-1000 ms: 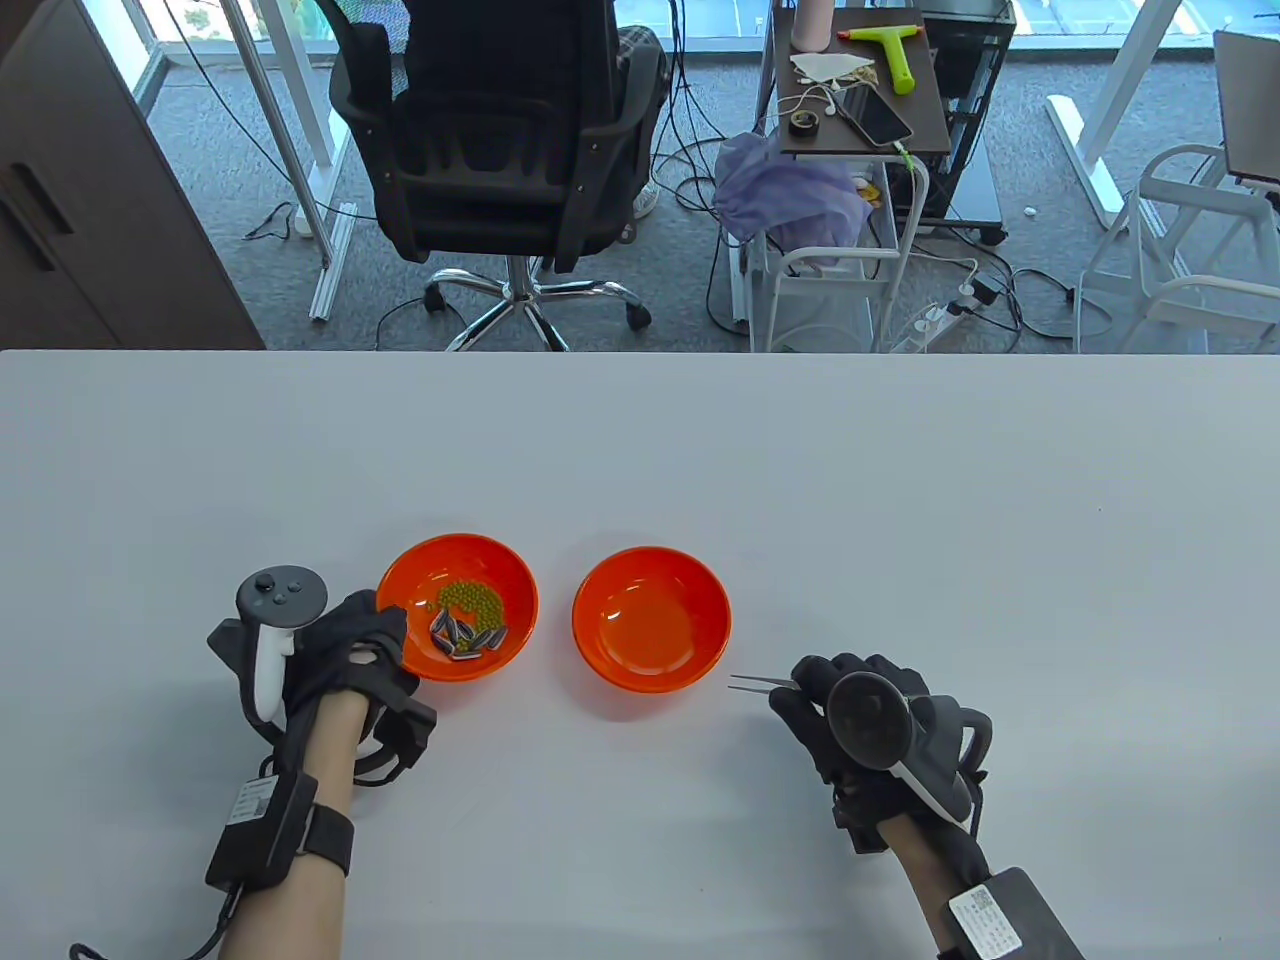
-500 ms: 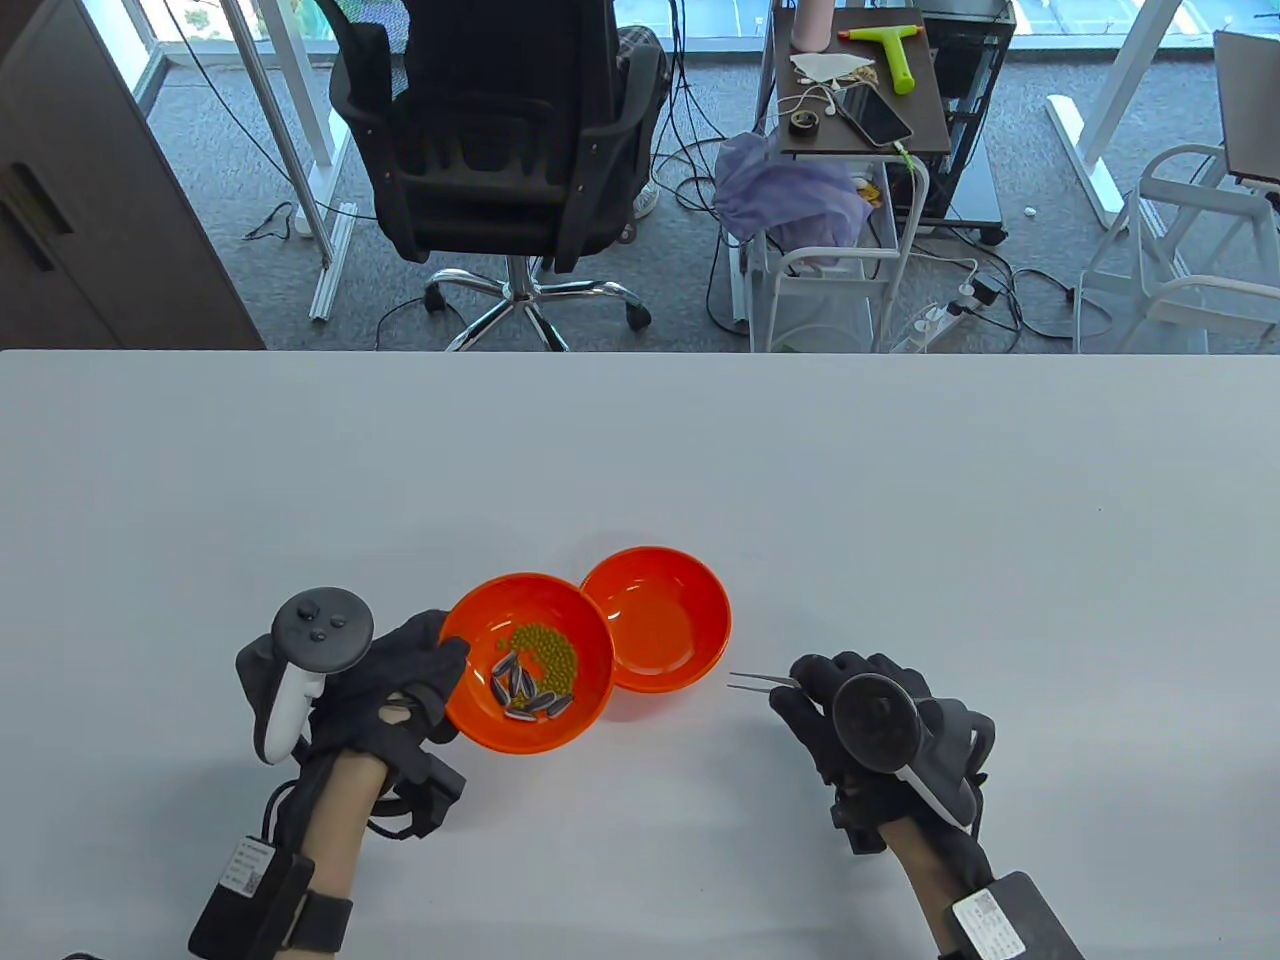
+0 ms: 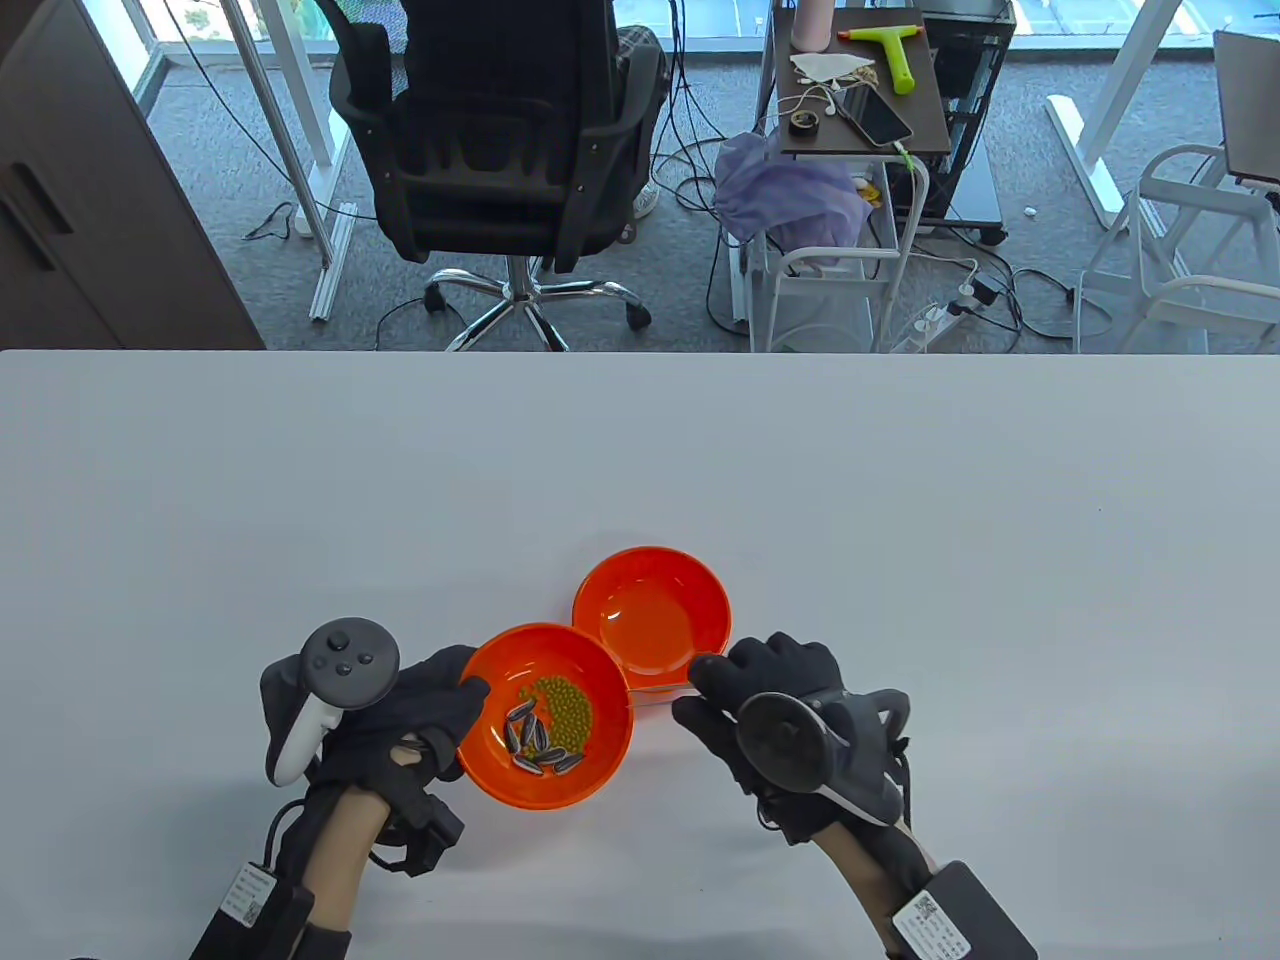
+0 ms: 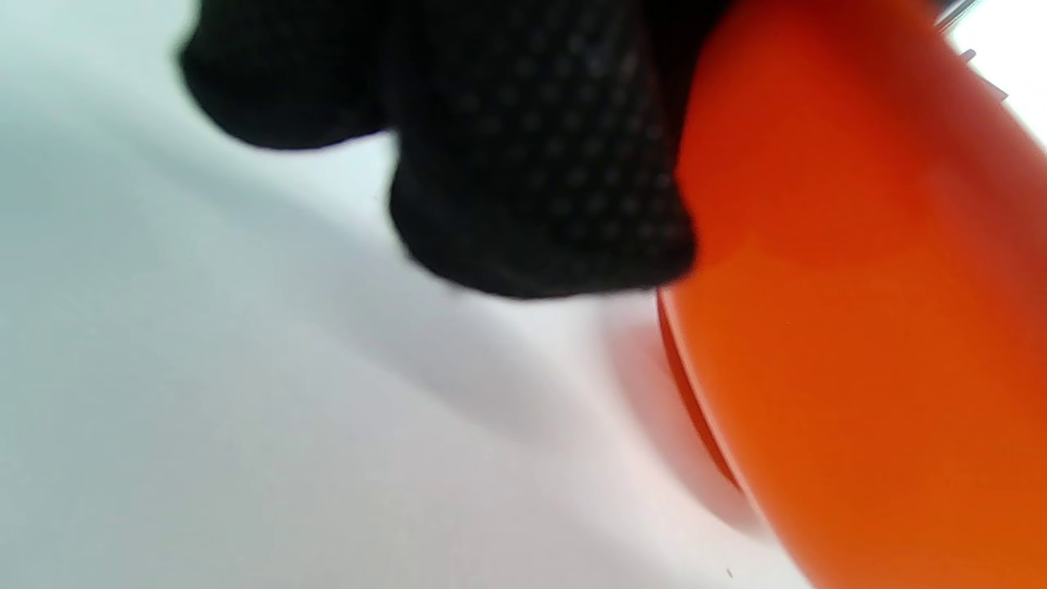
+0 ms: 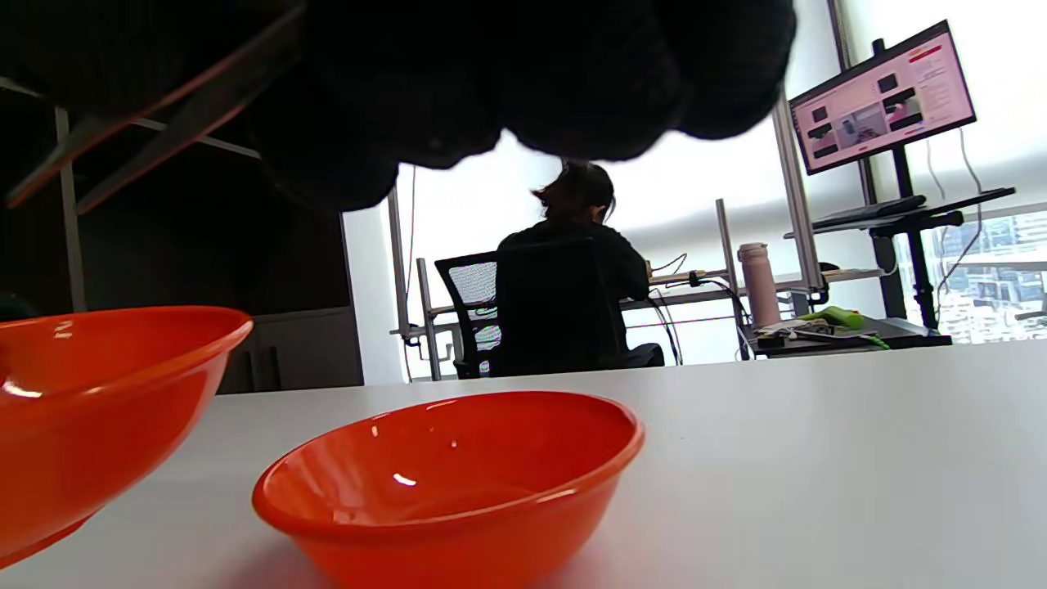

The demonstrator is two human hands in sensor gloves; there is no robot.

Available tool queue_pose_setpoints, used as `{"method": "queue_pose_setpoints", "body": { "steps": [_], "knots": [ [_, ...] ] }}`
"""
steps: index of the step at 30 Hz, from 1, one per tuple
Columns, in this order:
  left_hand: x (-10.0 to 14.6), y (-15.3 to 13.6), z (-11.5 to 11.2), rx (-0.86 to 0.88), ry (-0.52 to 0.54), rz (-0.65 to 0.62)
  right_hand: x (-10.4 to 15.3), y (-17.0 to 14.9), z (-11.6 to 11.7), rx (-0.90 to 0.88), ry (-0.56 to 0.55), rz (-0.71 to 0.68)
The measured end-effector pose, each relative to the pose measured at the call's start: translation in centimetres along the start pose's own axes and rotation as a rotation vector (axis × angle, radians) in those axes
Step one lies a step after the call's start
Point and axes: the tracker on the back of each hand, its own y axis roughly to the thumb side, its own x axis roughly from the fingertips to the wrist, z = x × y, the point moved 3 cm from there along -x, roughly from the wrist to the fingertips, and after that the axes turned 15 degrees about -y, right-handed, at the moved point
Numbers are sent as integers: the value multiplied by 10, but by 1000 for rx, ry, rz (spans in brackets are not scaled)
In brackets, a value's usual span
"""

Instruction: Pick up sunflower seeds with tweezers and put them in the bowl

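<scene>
My left hand (image 3: 430, 700) grips the left rim of an orange bowl (image 3: 600, 770), thumb over the edge, and holds it slightly off the table; its underside fills the left wrist view (image 4: 859, 286). Inside lie striped sunflower seeds (image 3: 535, 745) and a patch of green beans (image 3: 565, 705). An empty orange bowl (image 3: 650, 615) stands just behind it, also in the right wrist view (image 5: 450, 483). My right hand (image 3: 760, 690) holds thin metal tweezers (image 5: 164, 106), tips pointing left at the gap between the two bowls.
The white table (image 3: 900, 480) stretches wide behind and to both sides of the bowls. Beyond its far edge stand an office chair (image 3: 500, 150) and a small cart (image 3: 860, 100) with clutter.
My left hand has carried the seed bowl right and toward me, up against the empty bowl's near-left rim. My right hand has moved left with the tweezers to the bowls.
</scene>
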Motion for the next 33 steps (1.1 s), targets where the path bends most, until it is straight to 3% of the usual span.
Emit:
{"method": "queue_pose_setpoints", "body": {
  "steps": [4, 11, 21, 33],
  "knots": [
    [0, -3, 0, 1, 0, -2, -10, 46, 24, 89, 94, -137],
    [2, -3, 0, 3, -1, 0, -2, 77, 40, 156, 125, -275],
    [2, -3, 0, 6, -6, -10, 7, 87, 45, 220, 110, -340],
    [2, -3, -3, -7, -16, -1, 6, 82, 48, 141, 132, -302]
  ]
}}
